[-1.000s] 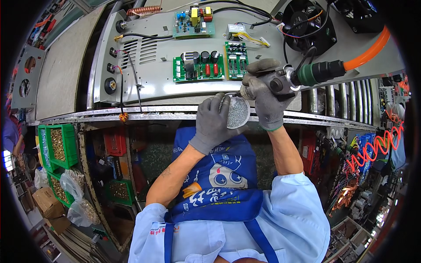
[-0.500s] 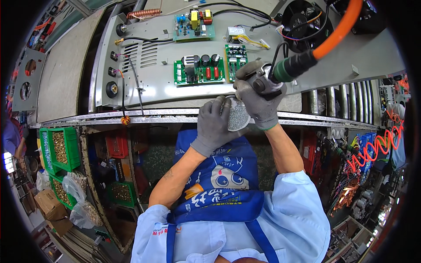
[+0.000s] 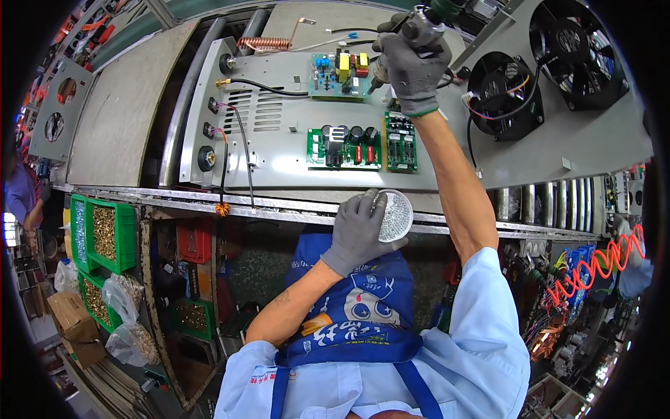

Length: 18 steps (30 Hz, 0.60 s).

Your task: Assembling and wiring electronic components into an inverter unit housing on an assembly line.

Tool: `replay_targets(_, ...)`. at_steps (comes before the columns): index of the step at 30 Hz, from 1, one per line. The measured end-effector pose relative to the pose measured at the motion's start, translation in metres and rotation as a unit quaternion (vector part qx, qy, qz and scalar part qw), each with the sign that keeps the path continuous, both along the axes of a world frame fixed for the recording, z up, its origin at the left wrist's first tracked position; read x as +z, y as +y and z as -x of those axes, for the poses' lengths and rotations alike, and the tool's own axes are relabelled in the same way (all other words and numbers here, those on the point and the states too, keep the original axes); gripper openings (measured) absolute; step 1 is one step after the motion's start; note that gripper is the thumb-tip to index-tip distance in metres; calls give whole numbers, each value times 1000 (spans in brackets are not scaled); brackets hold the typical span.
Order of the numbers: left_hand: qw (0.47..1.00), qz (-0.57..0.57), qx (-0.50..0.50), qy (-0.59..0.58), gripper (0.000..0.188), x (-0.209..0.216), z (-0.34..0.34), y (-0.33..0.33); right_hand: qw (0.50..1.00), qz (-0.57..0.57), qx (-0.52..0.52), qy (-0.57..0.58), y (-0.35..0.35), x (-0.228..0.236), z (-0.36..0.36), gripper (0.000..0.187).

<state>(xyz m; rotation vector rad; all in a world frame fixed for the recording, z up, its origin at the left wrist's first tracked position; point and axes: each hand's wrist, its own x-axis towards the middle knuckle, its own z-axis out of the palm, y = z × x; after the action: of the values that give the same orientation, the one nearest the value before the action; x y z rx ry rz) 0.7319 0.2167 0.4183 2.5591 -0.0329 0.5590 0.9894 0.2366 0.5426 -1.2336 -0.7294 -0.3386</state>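
My left hand (image 3: pixel 357 234), in a grey glove, is closed on a round white dish (image 3: pixel 397 216) full of small silvery parts, at the front edge of the bench. My right hand (image 3: pixel 417 73), gloved too, grips a power screwdriver (image 3: pixel 423 29) over the grey metal chassis (image 3: pixel 276 166). The driver's tip points down near the right edge of a circuit board (image 3: pixel 333 88) with yellow and red parts; whether it touches a screw I cannot tell. Nearer to me lie a green board with black capacitors (image 3: pixel 316 149) and a narrower green board (image 3: pixel 400 152).
Two black fans (image 3: pixel 504 94) stand at the right of the chassis. A copper coil (image 3: pixel 265 44) lies at the back. Green bins (image 3: pixel 125 237) of small brass-coloured parts stand at the lower left. A red coiled hose (image 3: pixel 593 269) hangs on the right.
My right hand has gone from beside the dish up and away, carrying the screwdriver to the rear circuit board. My left hand still holds the dish. The view has shifted slightly.
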Motion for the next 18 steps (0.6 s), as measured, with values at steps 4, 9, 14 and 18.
replay_targets(4,1000,11,-1,23,90,0,2,-1,997,48,-38,-48,11,-12,-11,8)
replay_targets(9,1000,7,-1,17,90,0,2,-1,995,76,-1,-57,10,-23,-29,10)
replay_targets(14,1000,-2,-3,17,91,0,2,-1,998,44,-9,46,26,-16,-17,10)
replay_targets(18,1000,-1,-3,-1,91,1,-1,-2,995,52,-78,-32,24,-15,-26,9)
